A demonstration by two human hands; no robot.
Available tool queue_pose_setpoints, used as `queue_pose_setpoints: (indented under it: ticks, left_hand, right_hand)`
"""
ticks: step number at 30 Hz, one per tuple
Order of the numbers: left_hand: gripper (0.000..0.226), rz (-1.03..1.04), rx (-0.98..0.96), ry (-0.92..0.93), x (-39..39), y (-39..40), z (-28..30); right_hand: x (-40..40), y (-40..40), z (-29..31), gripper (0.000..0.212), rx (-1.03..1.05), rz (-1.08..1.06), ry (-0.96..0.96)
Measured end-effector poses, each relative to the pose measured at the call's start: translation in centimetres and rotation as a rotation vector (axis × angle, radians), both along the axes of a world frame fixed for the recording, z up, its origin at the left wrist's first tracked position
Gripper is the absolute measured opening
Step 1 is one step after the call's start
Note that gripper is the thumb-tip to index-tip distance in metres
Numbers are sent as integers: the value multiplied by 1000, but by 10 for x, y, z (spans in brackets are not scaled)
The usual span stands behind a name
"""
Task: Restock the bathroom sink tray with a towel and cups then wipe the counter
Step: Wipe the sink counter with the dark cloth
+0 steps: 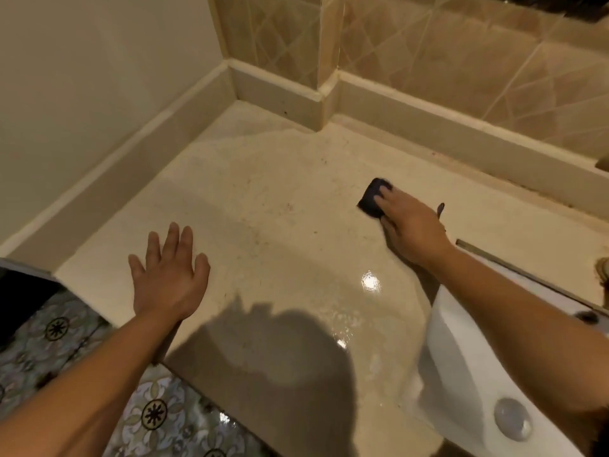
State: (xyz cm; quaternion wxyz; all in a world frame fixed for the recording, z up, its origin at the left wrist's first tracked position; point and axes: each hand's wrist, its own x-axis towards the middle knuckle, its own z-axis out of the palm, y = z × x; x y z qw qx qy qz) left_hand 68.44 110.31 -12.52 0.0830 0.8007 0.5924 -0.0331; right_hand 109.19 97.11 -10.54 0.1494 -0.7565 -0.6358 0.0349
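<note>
Two hands rest on the wet beige counter point(263, 192). The left hand point(168, 278) lies flat with fingers spread, holding nothing. The right hand point(412, 225) presses a dark cloth point(372, 196) onto the counter with straight fingers, near the white sink point(461, 374).

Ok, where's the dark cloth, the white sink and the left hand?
dark cloth point(370, 192), head view, its bare front part.
white sink point(454, 374), head view, its inner wall.
left hand point(168, 275), head view, back of the hand.

Cream counter point(263, 192) is looking like smooth stone, shining glossy where wet. Dark pad point(374, 196) is showing matt, prob. cloth, too blurred to be sure. Sink point(461, 357) is gleaming glossy white ceramic w/ a metal plug point(512, 418). Wall tiles point(428, 54) are showing a soft sheen; patterned floor tiles point(158, 413) are glinting glossy.
</note>
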Motion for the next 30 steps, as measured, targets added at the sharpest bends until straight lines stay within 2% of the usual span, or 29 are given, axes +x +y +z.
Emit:
queue_pose_setpoints:
  ticks: [4,7,10,14,16,17,18,19,20,21,24,27,28,30]
  left_hand:
    - [71,-2,-5,-6,0,0,0]
    - [69,-7,-18,-7,0,1,0]
    - [67,-9,-30,7,-1,1,0]
    - [66,-13,-31,22,1,1,2]
    - [65,-9,-39,22,1,1,3]
    - [65,-8,-47,24,1,1,4]
    - [65,-9,-56,27,1,1,4]
    - [65,-12,-61,27,0,0,5]
    - [65,-16,-56,25,0,-1,5]
    - [65,-19,-48,24,0,0,6]
    - [65,-38,-105,22,0,-1,10]
    - [66,-50,-181,65,-1,2,23]
    - [67,-61,-218,84,1,0,32]
    - [67,-103,-275,26,11,-10,56]
  right_hand:
    - [-106,-99,-1,41,-75,110,22]
    - [-174,-141,-4,46,-178,158,94]
    - [-237,-171,-4,36,-221,324,50]
    - [-293,-216,1,35,-48,298,156]
    - [-324,-203,18,49,-146,244,187]
    - [-334,-203,19,56,-279,183,323]
    - [-342,-205,26,63,-508,91,672]
    - [-347,-209,25,62,-525,32,901]
    - [-350,-205,22,49,-619,50,1019]
    - [-355,-206,18,38,-636,106,1101]
    - [-338,-214,20,31,-589,-280,1579]
    - [-317,-201,42,16,-543,-374,2032]
    - [-309,-193,49,14,-521,-376,2126]
    - [-283,-185,63,25,-510,-400,2252]
